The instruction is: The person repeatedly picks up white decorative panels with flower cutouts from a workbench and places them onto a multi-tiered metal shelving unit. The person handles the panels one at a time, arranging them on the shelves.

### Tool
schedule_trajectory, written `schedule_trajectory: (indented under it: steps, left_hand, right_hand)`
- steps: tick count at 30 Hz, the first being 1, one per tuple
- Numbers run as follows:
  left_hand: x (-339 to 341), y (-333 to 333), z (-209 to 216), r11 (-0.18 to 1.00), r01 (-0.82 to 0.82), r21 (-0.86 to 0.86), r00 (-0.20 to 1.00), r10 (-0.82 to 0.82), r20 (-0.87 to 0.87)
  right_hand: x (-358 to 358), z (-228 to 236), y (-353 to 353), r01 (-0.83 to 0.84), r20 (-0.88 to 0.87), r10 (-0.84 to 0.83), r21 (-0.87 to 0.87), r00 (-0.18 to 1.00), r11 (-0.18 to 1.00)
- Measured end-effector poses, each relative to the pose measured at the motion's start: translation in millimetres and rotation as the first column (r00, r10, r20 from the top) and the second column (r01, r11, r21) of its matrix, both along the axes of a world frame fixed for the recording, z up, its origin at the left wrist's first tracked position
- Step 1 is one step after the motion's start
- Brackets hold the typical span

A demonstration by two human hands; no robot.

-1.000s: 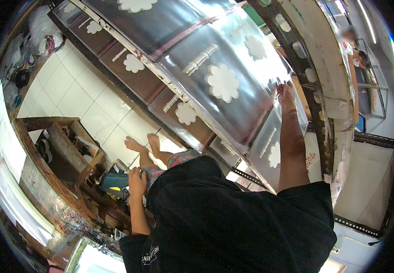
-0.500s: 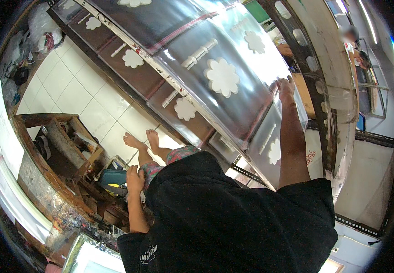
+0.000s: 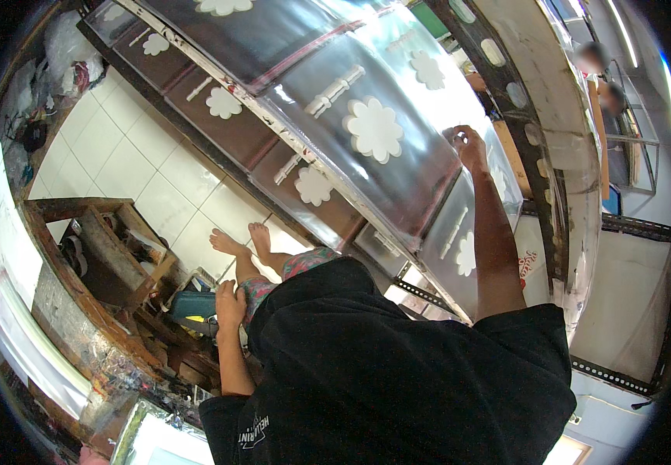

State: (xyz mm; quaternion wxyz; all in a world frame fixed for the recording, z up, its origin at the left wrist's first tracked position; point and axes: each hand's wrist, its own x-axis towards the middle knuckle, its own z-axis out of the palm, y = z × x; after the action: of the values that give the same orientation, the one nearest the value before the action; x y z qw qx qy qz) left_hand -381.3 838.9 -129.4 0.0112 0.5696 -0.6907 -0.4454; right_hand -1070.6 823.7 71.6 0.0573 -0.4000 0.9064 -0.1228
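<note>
1. Head view, right hand: the bare right hand (image 3: 472,149) is at the right edge of the wide, glossy clear plastic sheet (image 3: 366,186), thumb and a finger curled toward each other in a ring; whether they pinch the film, I cannot tell.
2. Head view, sheet: it lies across the upper middle, in front of the person, over a long off-white rail with red stains (image 3: 231,84). It bears a white scalloped flower shape (image 3: 374,130), a white baluster-like bar (image 3: 335,91) and dark red lines.
3. Head view, left hand: the bare left hand (image 3: 231,304) is low by the pink-and-green patterned shorts (image 3: 308,263), just beside a dark teal box (image 3: 193,304). Its fingers are loosely bent; I cannot tell whether they grasp anything.
4. Head view, writing: small white lettering (image 3: 253,434) marks the left sleeve area of the black cloth T-shirt (image 3: 405,380). Red script-like lettering (image 3: 527,266) shows on a pale surface right of the right forearm.
</note>
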Motion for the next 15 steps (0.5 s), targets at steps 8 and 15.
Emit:
schedule_trajectory:
  steps: [8,15]
  left_hand:
    - [8.8,4.2,-6.7,1.000,0.012,-0.007,1.000,-0.012,0.024]
    - [15.3,8.1,-16.3,0.998,-0.028,-0.053,0.999,0.026,-0.045]
  right_hand:
    - [-12.1,-10.6,10.6,-0.092,-0.012,0.092,-0.033,0.996,0.995]
    - [-69.6,-19.1,22.9,-0.086,0.072,0.084,0.030,0.994,0.996]
